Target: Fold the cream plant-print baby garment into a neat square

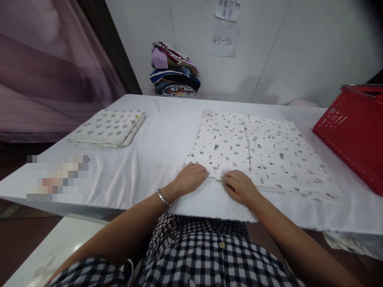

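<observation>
A white patterned cloth (263, 151) lies spread flat on the white-covered table (161, 147), right in front of me. My left hand (191, 177) rests on its near left corner, fingers curled onto the hem. My right hand (239, 186) sits close beside it on the same near edge, fingers pinching the hem. A silver bracelet is on my left wrist. Whether either hand has lifted the fabric cannot be told.
A folded cloth with a grey pattern (109, 127) lies at the table's left. A stack of folded colourful clothes (175, 71) stands at the back against the wall. A red plastic basket (356, 135) sits at the right edge. Paper notes hang on the wall.
</observation>
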The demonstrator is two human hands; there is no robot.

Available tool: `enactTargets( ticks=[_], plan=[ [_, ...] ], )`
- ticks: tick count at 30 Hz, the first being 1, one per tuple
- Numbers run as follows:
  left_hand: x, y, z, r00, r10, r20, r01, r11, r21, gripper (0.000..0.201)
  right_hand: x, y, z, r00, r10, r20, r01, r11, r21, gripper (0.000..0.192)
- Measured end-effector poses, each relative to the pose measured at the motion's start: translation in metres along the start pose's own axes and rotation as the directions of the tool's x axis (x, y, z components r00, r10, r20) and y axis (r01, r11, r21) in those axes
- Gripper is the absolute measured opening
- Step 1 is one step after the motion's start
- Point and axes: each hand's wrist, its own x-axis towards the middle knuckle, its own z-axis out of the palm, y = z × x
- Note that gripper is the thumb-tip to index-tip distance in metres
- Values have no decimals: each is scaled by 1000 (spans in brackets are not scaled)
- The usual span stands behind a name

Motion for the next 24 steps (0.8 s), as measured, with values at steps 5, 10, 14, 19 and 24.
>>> enactTargets(
  ticks=[5,10,14,19,24],
  plan=[
    [3,1,2,1000,-14,-24,15,998,56,23,-2,1,1,999,-13,-38,13,1000,-8,26],
    [1,0,-2,1000,-13,-8,13,1000,-28,23,-3,1,1,1000,8,6,-7,1000,-13,28],
    [-2,-1,-7,999,-3,32,7,993,-122,32,-3,4,4,1000,-14,-6,13,998,-54,29],
    [-3,1,-11,999,-31,44,37,987,-158,47,-3,8,5,998,-14,-60,15,1000,3,31],
    [-1,4,-10,997,-60,47,65,989,-133,50,-2,9,1,991,56,-119,-39,989,143,32]
  ],
)
